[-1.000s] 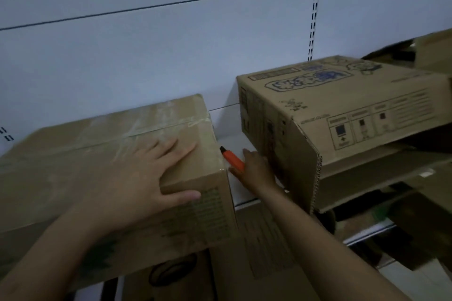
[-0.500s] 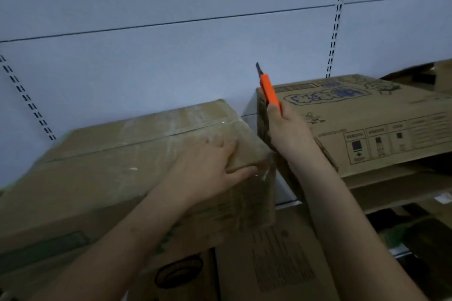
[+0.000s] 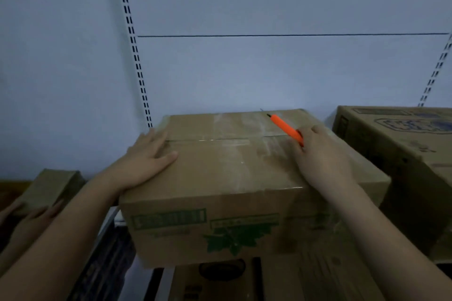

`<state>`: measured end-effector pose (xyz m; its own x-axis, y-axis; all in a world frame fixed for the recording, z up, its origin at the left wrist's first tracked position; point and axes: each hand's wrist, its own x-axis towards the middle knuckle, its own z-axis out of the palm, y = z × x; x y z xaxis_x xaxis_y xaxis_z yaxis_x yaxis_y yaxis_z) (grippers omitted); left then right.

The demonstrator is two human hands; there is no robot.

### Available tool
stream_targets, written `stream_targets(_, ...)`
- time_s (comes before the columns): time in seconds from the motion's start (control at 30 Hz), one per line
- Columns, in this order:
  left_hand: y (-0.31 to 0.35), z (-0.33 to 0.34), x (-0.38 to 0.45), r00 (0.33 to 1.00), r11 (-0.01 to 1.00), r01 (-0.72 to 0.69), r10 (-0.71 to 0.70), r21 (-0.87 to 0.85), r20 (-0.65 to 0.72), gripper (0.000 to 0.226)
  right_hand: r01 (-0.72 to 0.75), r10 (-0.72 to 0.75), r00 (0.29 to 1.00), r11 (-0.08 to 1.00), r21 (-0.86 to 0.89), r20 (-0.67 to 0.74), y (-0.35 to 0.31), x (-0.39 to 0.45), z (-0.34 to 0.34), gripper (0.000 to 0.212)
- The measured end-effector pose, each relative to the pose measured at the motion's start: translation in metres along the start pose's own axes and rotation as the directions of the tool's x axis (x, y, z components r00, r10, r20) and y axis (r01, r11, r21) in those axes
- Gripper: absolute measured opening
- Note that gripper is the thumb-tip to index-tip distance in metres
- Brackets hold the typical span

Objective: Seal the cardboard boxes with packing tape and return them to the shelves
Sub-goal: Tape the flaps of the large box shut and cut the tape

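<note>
A taped box (image 3: pixel 232 178) sits at the middle of the shelf (image 3: pixel 107 225), its near face printed with green leaves and hanging over the shelf's front edge. Clear tape runs along its top seam. The left hand (image 3: pixel 144 159) lies flat and released on the box's top left corner, fingers straight. The right hand (image 3: pixel 320 156) rests on the top right part of the box and grasps an orange cutter (image 3: pixel 285 128), whose tip points to the far left, over the seam. A second box (image 3: pixel 401 151) with blue print stands just to the right. A small box (image 3: pixel 49 188) lies lower at the left. Behind is a white slotted wall (image 3: pixel 244 68).
</note>
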<state>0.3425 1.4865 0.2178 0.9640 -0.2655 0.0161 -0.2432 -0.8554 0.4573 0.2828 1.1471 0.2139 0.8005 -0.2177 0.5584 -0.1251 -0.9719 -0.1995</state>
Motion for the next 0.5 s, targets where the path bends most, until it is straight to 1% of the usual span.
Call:
stream_targets(0.03,0.002,0.003,0.0,1.0,0.999,-0.019,0.02,0.029,-0.009,0.07,-0.042,0.042,0.997,0.999,-0.006,-0.061,0.002,-0.006,-0.003,0.033)
stream_targets(0.07,0.002,0.003,0.002,0.999,1.0,-0.029,0.029,0.002,-0.031,0.064,-0.104,0.1,0.984,0.994,-0.017,-0.147,0.006,-0.013,-0.005,0.035)
stream_targets(0.13,0.0,0.0,0.011,0.996,0.991,-0.016,0.004,-0.134,-0.092,0.045,-0.245,0.227,0.924,0.969,-0.019,-0.307,0.018,-0.028,-0.008,0.036)
stream_targets(0.17,0.001,-0.004,0.013,0.994,0.984,-0.002,-0.018,-0.176,-0.111,0.042,-0.314,0.296,0.894,0.949,-0.001,-0.337,0.023,-0.035,-0.007,0.037)
stream_targets(0.2,-0.002,-0.008,0.02,0.994,0.982,0.023,-0.042,-0.185,-0.102,0.053,-0.371,0.356,0.873,0.929,0.02,-0.333,0.027,-0.041,-0.005,0.038)
stream_targets(0.23,-0.003,-0.012,0.025,0.995,0.982,0.053,-0.068,-0.18,-0.076,0.072,-0.411,0.402,0.86,0.911,0.042,-0.315,0.029,-0.045,-0.004,0.038)
stream_targets(0.27,-0.004,-0.013,0.032,0.993,0.981,0.091,-0.102,-0.172,-0.053,0.085,-0.444,0.442,0.848,0.894,0.065,-0.293,0.031,-0.047,-0.003,0.039)
stream_targets(0.3,-0.006,-0.015,0.037,0.989,0.973,0.138,-0.144,-0.188,-0.019,0.083,-0.474,0.48,0.835,0.876,0.091,-0.268,0.031,-0.049,-0.003,0.039)
stream_targets(0.33,-0.003,-0.015,0.041,0.986,0.961,0.168,-0.169,-0.221,0.017,0.07,-0.499,0.514,0.824,0.858,0.125,-0.238,0.03,-0.049,-0.004,0.038)
stream_targets(0.37,0.0,-0.016,0.043,0.985,0.949,0.171,-0.166,-0.264,0.044,0.053,-0.511,0.538,0.816,0.842,0.172,-0.209,0.029,-0.049,-0.006,0.036)
stream_targets(0.4,0.001,-0.015,0.046,0.988,0.942,0.153,-0.147,-0.298,0.041,0.044,-0.509,0.548,0.816,0.832,0.222,-0.185,0.028,-0.05,-0.009,0.034)
stream_targets(0.43,0.006,-0.014,0.045,0.991,0.945,0.135,-0.129,-0.297,0.04,0.041,-0.498,0.545,0.82,0.83,0.252,-0.175,0.027,-0.05,-0.01,0.033)
stream_targets(0.5,0.009,-0.012,0.042,0.993,0.946,0.114,-0.114,-0.303,0.018,0.049,-0.486,0.529,0.83,0.841,0.238,-0.175,0.028,-0.05,-0.012,0.035)
